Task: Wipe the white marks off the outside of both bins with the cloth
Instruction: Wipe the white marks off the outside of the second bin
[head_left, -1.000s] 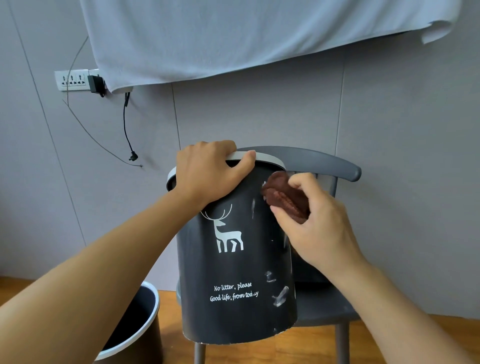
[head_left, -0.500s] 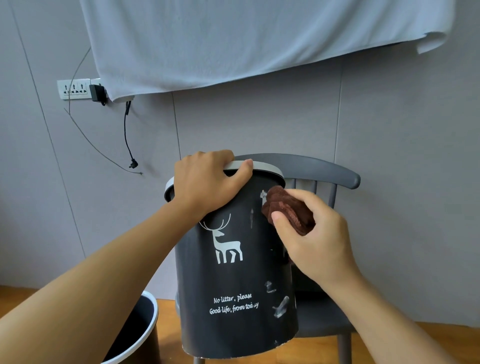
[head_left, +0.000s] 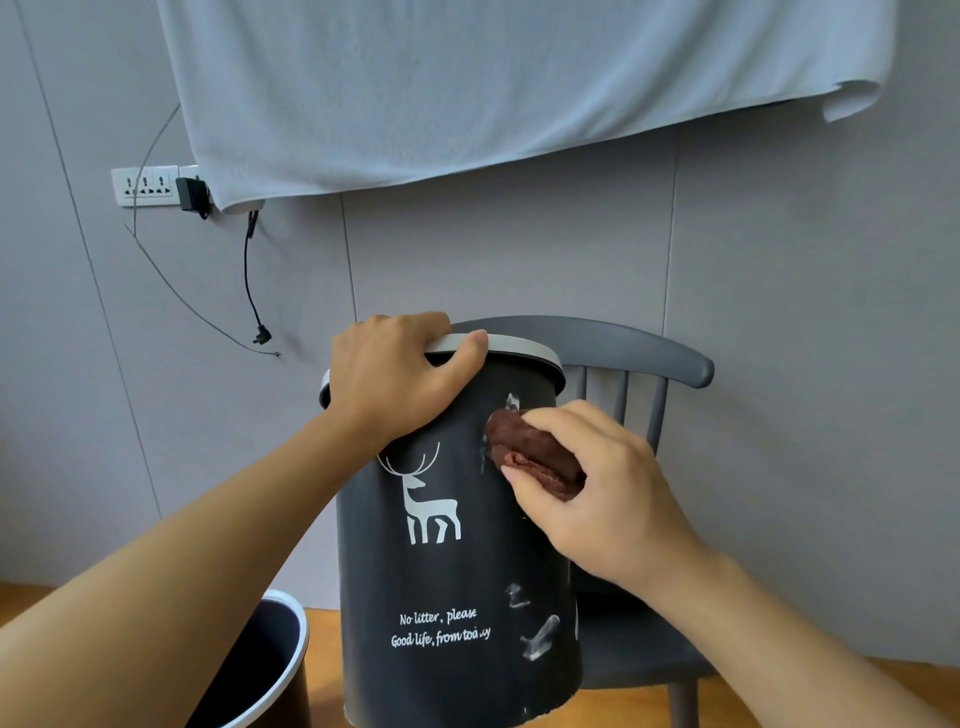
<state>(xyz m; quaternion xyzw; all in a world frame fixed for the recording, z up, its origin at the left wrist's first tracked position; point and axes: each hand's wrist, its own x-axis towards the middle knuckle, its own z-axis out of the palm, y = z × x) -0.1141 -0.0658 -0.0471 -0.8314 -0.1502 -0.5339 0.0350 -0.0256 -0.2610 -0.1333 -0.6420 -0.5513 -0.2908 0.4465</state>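
Observation:
A dark grey bin (head_left: 447, 571) with a white deer print and a pale rim stands tilted on a grey chair. My left hand (head_left: 395, 374) grips its rim from above, thumb along the front edge. My right hand (head_left: 597, 488) holds a bunched brown cloth (head_left: 535, 457) and presses it against the bin's upper right side. White marks show on the bin: one just above the cloth (head_left: 511, 401) and two low on the right (head_left: 540, 636). A second dark bin (head_left: 270, 675) stands on the floor at lower left, mostly hidden by my left arm.
The grey chair (head_left: 634, 353) backs onto a grey panelled wall. A pale sheet (head_left: 493, 78) hangs across the wall above. A socket strip (head_left: 143, 186) with a plugged adapter and dangling cables is at the left. The floor is wooden.
My right hand has slid the cloth down and slightly left across the bin's upper side, uncovering a white mark above it. My left hand keeps its grip on the rim.

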